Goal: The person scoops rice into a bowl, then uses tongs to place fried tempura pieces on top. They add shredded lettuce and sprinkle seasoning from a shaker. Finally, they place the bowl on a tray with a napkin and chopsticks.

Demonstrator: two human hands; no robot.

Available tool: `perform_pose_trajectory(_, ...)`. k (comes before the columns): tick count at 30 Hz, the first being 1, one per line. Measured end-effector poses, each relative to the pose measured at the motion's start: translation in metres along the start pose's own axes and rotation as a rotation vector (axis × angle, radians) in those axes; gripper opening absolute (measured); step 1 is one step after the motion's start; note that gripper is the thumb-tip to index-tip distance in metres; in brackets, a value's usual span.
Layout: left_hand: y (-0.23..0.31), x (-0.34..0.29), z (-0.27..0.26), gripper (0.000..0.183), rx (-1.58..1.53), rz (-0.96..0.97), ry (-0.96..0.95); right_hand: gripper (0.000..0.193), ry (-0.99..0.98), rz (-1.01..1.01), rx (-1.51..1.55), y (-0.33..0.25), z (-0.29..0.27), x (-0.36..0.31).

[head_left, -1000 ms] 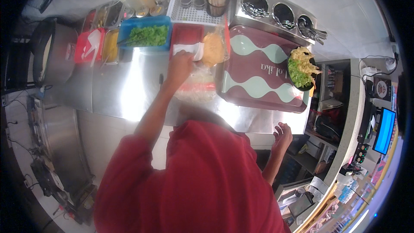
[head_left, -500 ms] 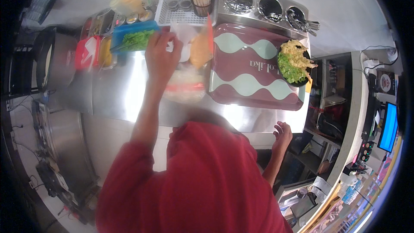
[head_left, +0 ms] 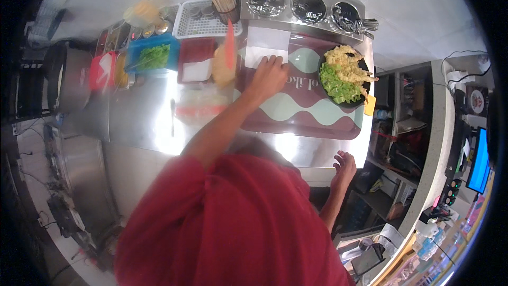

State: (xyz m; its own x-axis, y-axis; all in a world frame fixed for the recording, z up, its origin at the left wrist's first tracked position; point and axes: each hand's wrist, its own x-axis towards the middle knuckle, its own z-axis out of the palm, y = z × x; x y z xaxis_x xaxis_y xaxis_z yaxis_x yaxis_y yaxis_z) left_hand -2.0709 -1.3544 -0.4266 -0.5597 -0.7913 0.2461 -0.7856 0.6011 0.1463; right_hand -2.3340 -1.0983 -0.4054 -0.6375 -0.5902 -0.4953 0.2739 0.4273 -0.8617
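My left hand point(head_left: 269, 78) reaches over the patterned maroon and mint tray point(head_left: 312, 132). Its bent fingers hold the lower edge of a white paper napkin point(head_left: 266, 42), which lies at the tray's far left corner. On the tray's right side sits a black bowl point(head_left: 355, 105) heaped with golden fried battered pieces point(head_left: 346, 66) and chopped green lettuce point(head_left: 338, 86). By the counter's front right edge hangs my right hand point(head_left: 345, 167), empty, its fingers loosely bent and apart.
Behind the tray stands a steel cutlery holder point(head_left: 308, 6), with a chopstick cup point(head_left: 227, 10) and white basket point(head_left: 185, 25) to its left. Further left are a dark red box point(head_left: 198, 48), a blue lettuce container point(head_left: 172, 55) and a pot point(head_left: 69, 77). Shelves point(head_left: 410, 95) stand right.
My left hand has moved right with the white paper napkin, from beside the lettuce container onto the tray. My right hand has stayed nearly still. The view has shifted slightly.
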Motion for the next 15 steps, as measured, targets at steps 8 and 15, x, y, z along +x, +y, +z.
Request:
perform_pose_trajectory(8, 0.012, -0.008, -0.015, 0.017, -0.053, -0.008, 0.103, 0.022, -0.074, -0.006, -0.027, -0.005, -0.017, 0.027)
perform_pose_trajectory(15, -0.029, 0.011, -0.039, 0.020, -0.077, -0.090, 0.062, 0.018, -0.060, -0.219, -0.200, -0.023, -0.013, 0.025)
